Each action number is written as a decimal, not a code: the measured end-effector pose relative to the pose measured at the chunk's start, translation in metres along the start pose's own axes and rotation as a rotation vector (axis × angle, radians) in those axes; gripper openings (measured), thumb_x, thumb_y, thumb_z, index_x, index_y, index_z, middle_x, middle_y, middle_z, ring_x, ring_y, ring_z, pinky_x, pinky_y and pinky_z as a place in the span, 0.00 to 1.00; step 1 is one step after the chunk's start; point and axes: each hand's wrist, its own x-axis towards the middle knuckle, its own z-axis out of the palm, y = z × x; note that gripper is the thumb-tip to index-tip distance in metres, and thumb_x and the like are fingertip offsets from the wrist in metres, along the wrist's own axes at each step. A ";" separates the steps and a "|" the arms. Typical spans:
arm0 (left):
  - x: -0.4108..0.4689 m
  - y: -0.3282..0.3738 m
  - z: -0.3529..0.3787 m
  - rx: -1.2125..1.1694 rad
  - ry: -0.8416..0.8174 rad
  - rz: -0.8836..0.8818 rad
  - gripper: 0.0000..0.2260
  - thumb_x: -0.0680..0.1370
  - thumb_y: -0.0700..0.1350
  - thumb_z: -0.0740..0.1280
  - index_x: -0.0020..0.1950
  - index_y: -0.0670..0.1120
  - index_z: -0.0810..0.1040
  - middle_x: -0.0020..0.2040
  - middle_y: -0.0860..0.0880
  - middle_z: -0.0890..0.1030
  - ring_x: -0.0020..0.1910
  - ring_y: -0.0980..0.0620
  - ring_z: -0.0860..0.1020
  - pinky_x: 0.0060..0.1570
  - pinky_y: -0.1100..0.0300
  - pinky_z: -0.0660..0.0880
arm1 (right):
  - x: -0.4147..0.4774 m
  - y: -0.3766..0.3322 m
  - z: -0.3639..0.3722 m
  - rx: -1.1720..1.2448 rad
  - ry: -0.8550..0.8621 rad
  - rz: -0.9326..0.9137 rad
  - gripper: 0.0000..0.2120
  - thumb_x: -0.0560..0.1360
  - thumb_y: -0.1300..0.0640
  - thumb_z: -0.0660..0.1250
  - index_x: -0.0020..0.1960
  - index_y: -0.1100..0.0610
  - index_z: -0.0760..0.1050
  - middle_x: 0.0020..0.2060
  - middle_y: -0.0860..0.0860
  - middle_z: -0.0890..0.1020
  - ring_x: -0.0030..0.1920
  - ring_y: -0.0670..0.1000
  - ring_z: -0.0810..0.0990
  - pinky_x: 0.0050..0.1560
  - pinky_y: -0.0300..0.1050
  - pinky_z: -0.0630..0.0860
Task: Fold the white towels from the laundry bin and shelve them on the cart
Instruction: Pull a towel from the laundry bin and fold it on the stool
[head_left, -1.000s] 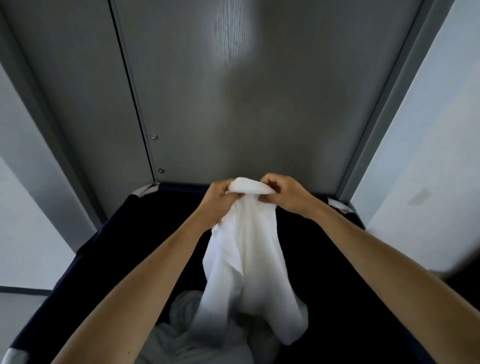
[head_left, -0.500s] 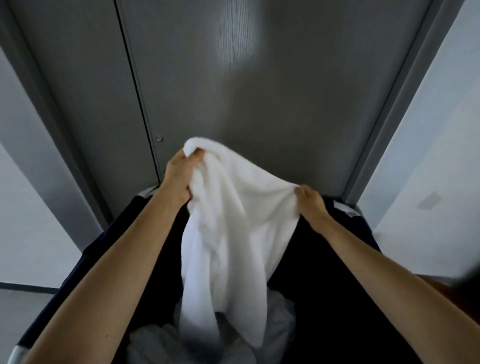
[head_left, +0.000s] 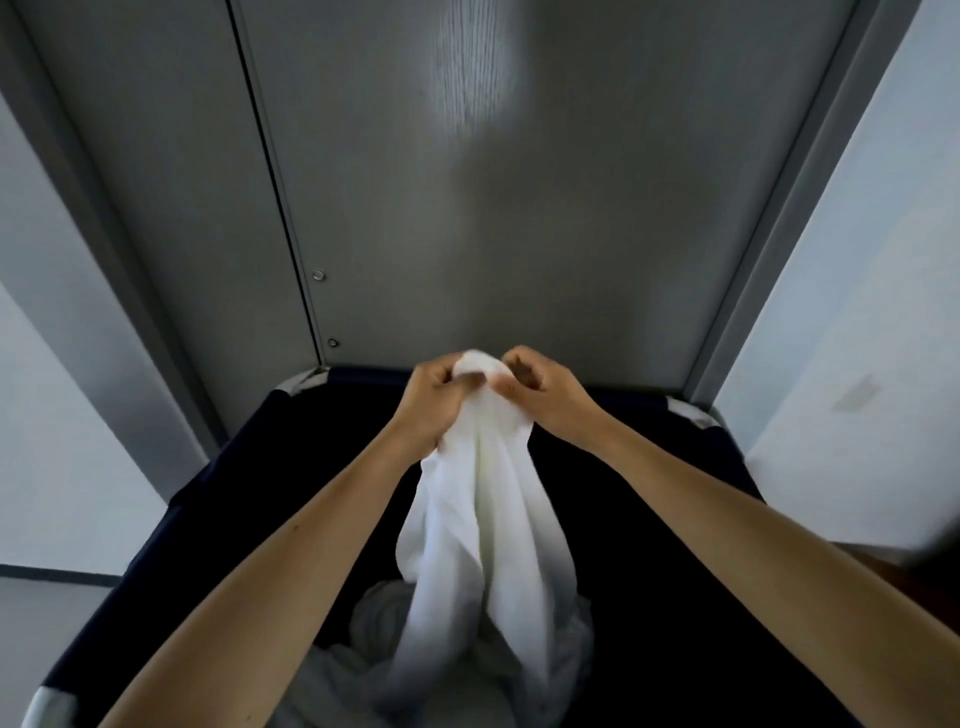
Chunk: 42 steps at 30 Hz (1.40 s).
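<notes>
A white towel hangs bunched over the dark laundry bin. My left hand grips its top edge from the left. My right hand pinches the same top edge from the right, the two hands almost touching. The towel's lower end drops into the bin, where more white towels lie crumpled at the bottom. The cart is not in view.
A grey door or wall panel stands right behind the bin. Pale walls flank it on both sides. The bin's far rim has light grey corner pieces.
Half a second ago my hands held the towel spread apart and higher; they have come back together at its top and lowered, so the towel hangs bunched again.
</notes>
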 end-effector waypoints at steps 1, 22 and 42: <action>0.003 0.008 0.000 -0.111 0.083 -0.010 0.13 0.77 0.34 0.63 0.37 0.48 0.77 0.32 0.55 0.78 0.34 0.59 0.75 0.36 0.65 0.72 | -0.001 0.007 0.002 0.021 -0.047 0.050 0.08 0.75 0.52 0.68 0.43 0.57 0.75 0.34 0.46 0.75 0.36 0.42 0.71 0.39 0.40 0.71; 0.001 -0.015 0.011 0.121 -0.072 -0.035 0.10 0.75 0.49 0.69 0.41 0.42 0.78 0.34 0.46 0.73 0.34 0.50 0.69 0.36 0.53 0.68 | 0.014 -0.023 -0.021 -0.184 -0.051 0.013 0.08 0.71 0.51 0.72 0.36 0.52 0.76 0.30 0.45 0.76 0.30 0.38 0.70 0.32 0.30 0.65; 0.008 -0.051 -0.046 1.205 -0.215 -0.320 0.08 0.76 0.38 0.64 0.54 0.39 0.74 0.50 0.43 0.76 0.50 0.44 0.77 0.42 0.59 0.72 | 0.000 0.074 -0.038 0.061 0.221 0.760 0.13 0.78 0.58 0.60 0.36 0.61 0.70 0.36 0.55 0.74 0.38 0.54 0.74 0.42 0.41 0.70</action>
